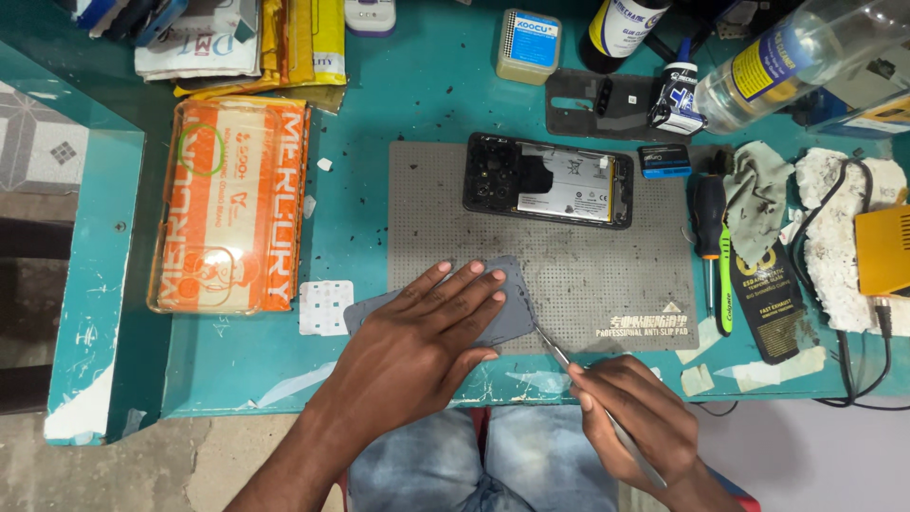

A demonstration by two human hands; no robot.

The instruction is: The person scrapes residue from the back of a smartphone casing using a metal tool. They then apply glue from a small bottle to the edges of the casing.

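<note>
My left hand (431,327) lies flat, fingers spread, pressing a grey phone back cover (517,308) onto the near edge of a grey anti-slip work mat (607,275). My right hand (630,412) grips thin metal tweezers (555,351), whose tip touches the cover's right edge. An opened phone (548,179) with its battery and boards exposed lies farther back on the mat.
An orange-and-white packaged box (232,204) lies on the left of the teal table (379,95). A screwdriver (709,237), a cloth (756,194), bottles (796,57), a small yellow jar (528,45) and a yellow tool (883,251) with cables crowd the right and back.
</note>
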